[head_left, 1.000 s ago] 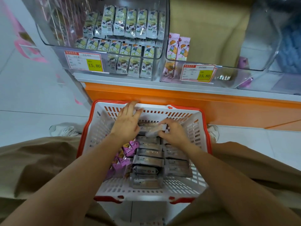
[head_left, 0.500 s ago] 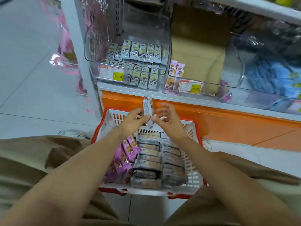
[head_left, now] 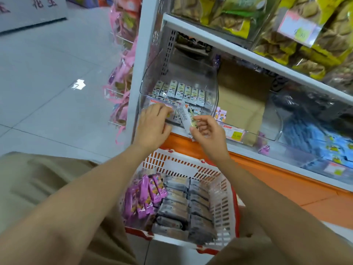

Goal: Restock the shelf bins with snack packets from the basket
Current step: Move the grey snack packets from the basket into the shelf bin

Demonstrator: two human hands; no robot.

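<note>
Changed: a packet that lay in the basket a second ago has been lifted to the front of the clear bin, centre of the frame; half a second ago it was held by both hands, and now by one only.
Right hand: grip clamped on the packet's lower end, pinched between thumb and fingers; the packet is tilted, upper end towards the bin.
Left hand: grip apart, fingers loosely bent at the bin's front, nothing seen held.
Bin: rows of like packets are stood inside, with room left above and behind them.
Basket: at lower centre, rows of grey packets and a bunch of pink packets are left in it.
Meaning: one packet is judged to be about to go in; it is not yet inside, and most of the restocking is left to be done.
</note>
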